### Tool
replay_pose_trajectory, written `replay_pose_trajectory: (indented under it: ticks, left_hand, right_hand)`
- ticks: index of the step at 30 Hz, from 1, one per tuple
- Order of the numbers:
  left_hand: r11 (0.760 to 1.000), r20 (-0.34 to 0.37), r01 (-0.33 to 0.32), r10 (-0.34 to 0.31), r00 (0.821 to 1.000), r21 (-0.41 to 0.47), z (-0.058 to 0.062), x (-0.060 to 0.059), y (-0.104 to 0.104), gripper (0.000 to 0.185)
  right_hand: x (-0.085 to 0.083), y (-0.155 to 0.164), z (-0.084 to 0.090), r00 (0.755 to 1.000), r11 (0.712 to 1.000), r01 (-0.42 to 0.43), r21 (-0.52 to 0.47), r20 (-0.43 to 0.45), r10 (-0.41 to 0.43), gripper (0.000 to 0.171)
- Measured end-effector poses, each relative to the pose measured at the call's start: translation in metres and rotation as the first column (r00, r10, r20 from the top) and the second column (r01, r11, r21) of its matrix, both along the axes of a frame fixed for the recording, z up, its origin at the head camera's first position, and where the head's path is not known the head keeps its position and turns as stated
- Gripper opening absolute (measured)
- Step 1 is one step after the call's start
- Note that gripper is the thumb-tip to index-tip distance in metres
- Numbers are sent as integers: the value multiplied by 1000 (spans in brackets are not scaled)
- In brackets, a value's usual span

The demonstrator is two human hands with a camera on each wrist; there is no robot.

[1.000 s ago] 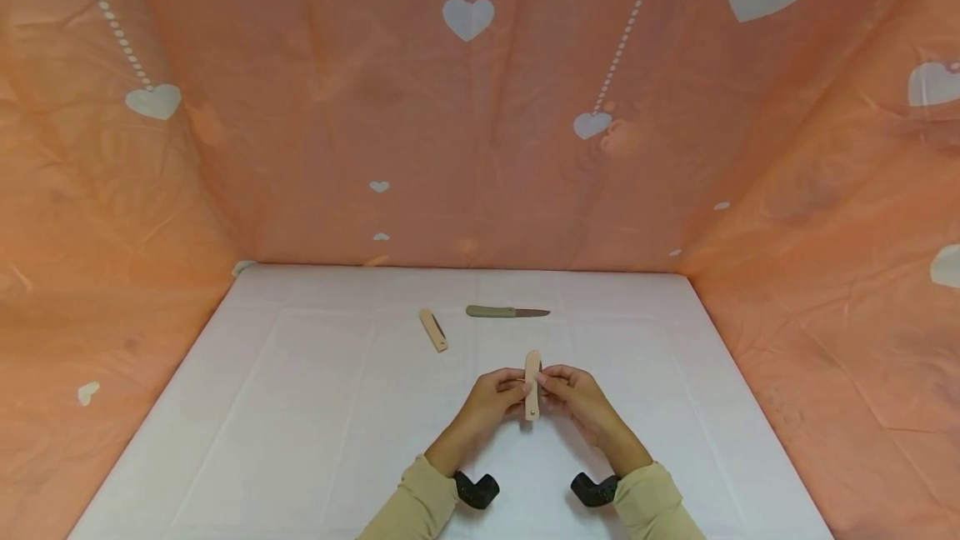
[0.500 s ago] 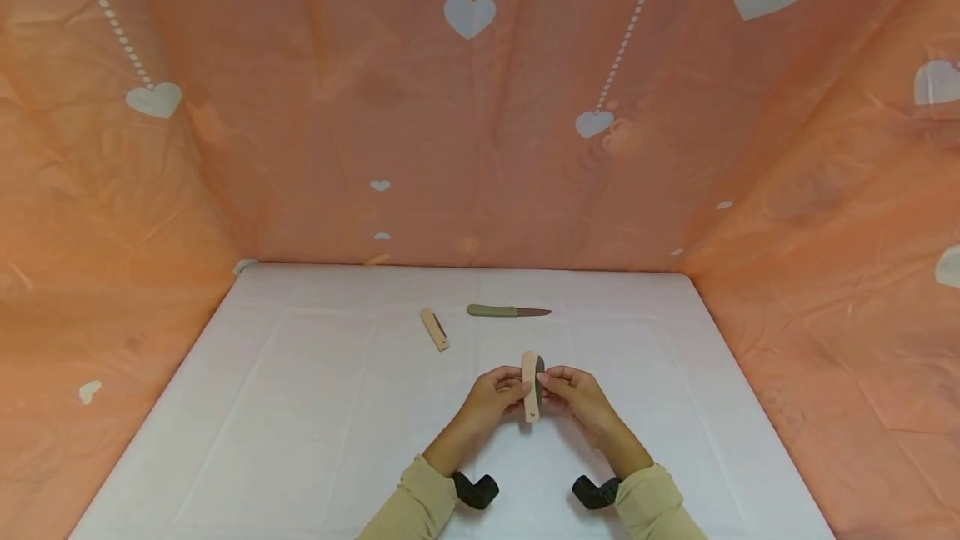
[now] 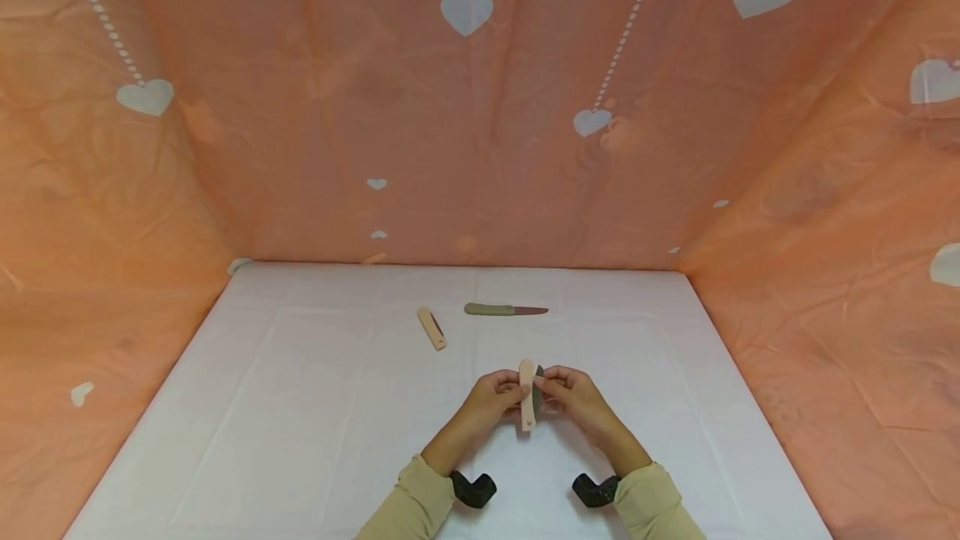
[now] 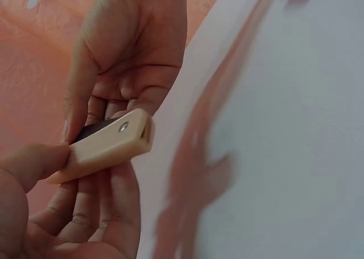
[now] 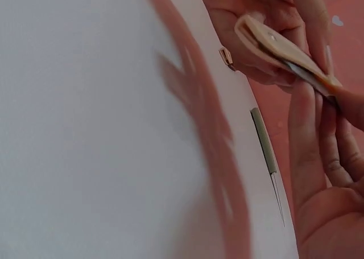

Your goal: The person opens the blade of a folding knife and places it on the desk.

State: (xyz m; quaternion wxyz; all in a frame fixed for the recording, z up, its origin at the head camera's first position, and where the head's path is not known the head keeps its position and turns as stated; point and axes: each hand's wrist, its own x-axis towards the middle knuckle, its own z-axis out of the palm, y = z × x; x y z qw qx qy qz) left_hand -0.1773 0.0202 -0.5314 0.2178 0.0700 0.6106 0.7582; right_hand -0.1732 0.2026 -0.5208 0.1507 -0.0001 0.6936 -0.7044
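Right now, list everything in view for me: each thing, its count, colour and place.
Folding knife, held: 1, beige handle, dark blade partly out, between both hands above the table.
Folding knife, shut: 1, beige, lying mid-table, left of the green one.
Green knife: 1, olive handle, blade open, mid-table toward the back.
Table: 1, white.
Backdrop: 1, orange with white hearts, behind and at both sides.
Left hand: pinches the handle.
Right hand: pinches the blade side.
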Motion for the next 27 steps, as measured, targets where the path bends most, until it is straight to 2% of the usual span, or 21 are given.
replay_pose_trajectory:
  ticks: [6, 15, 20, 27]
  left_hand:
    - [1000, -20, -14, 14, 1000, 15, -2, -1, 0, 30]
    - [997, -54, -70, 69, 996, -18, -3, -2, -1, 33]
    - [996, -45, -91, 91, 995, -3, -3, -4, -2, 33]
    - [996, -17, -93, 93, 995, 16, -3, -6, -5, 34]
  right_hand:
    - [0, 1, 1, 1000, 1000, -25, -12, 9, 25, 29]
    - [-2, 0, 2, 1000, 1000, -20, -23, -1, 20, 24]
    - [-4, 3, 1, 1000, 1000, -11, -29, -14, 10, 21]
    - [-4, 7, 0, 1000, 999, 3, -40, 26, -2, 18]
